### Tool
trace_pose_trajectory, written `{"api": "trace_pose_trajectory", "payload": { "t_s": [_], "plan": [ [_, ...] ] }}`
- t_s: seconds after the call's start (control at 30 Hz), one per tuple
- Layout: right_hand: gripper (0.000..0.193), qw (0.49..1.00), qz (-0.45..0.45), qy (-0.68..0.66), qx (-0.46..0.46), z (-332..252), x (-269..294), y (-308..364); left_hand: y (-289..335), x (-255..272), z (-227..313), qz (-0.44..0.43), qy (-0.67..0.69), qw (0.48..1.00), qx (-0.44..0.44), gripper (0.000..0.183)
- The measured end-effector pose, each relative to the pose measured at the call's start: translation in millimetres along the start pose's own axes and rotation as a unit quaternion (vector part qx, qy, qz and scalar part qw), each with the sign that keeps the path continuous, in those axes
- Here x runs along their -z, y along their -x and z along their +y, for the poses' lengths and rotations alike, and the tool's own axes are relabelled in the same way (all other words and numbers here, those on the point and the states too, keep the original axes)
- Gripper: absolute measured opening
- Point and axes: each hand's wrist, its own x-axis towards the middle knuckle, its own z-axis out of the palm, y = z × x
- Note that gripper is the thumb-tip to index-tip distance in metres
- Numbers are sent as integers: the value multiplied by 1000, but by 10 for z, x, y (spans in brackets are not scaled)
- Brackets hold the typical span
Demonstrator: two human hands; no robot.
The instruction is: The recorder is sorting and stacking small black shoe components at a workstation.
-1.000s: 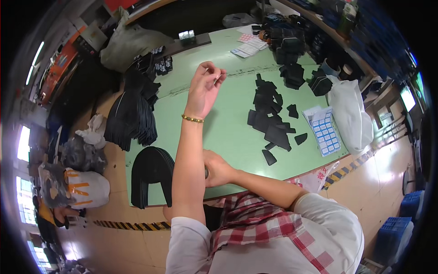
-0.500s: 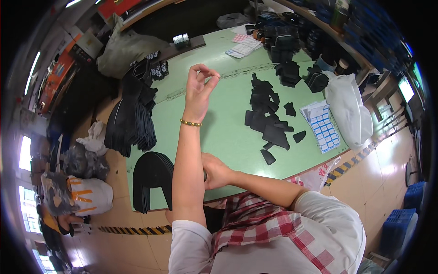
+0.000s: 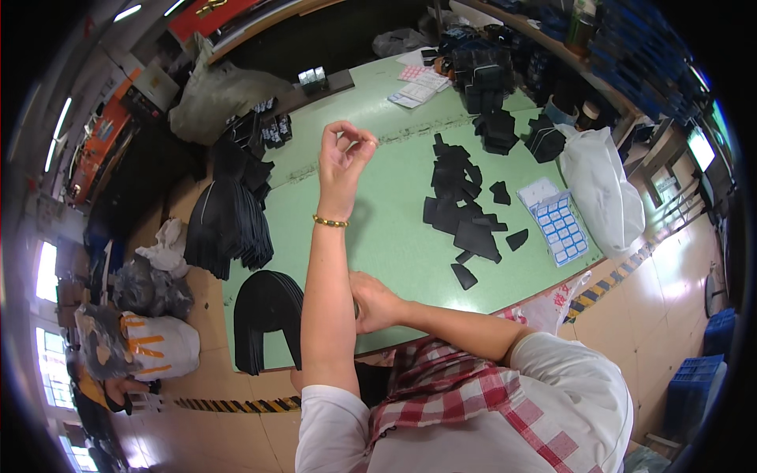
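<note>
My left hand is raised over the green table, a beaded bracelet around its wrist. Its thumb and fingertips meet in a pinch; anything between them is too small to make out. Lower down, my right hand is curled beside my left forearm, near the table's front edge. The forearm covers its fingertips, and a small dark bit shows at its grip. Just left of that forearm lies a stack of black U-shaped pieces. Loose black cut pieces are scattered on the table to the right.
A bundle of black strips lies along the table's left edge. At right are a label sheet and a white bag. Tied black stacks and papers sit at the back. Bags stand on the floor at left.
The whole view has shifted slightly, with table items at left appearing a little lower. Both hands keep almost the same pose; the left hand's pinch looks slightly more curled.
</note>
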Motion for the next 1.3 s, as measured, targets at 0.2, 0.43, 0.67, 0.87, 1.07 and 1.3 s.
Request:
{"api": "trace_pose_trajectory", "payload": {
  "t_s": [0.2, 0.43, 0.67, 0.87, 1.07, 1.3],
  "plan": [
    [69, 999, -25, -22, -24, -47, -10, 18, 58, -1, -7, 45, 1, 999, 20, 32],
    [69, 998, -31, -27, -38, -50, -8, -3, 40, 28, 51, 69, 96, 993, -1, 31],
    [73, 998, -46, -28, -42, -48, 54, -5, -5, -16, 51, 82, 98, 991, -29, 27],
    [72, 999, -29, -19, -19, -35, -8, 46, 42, -10, 69, 61, 134, 989, -19, 25],
    [75, 998, -34, -33, -38, -24, -52, 7, 177, -327, 556, 59, -10, 996, -66, 30],
    [58, 993, 42, -108, -37, -71, 142, 135, 1525, -570, 588, 202, -34, 978, -32, 31]
  ]
}}
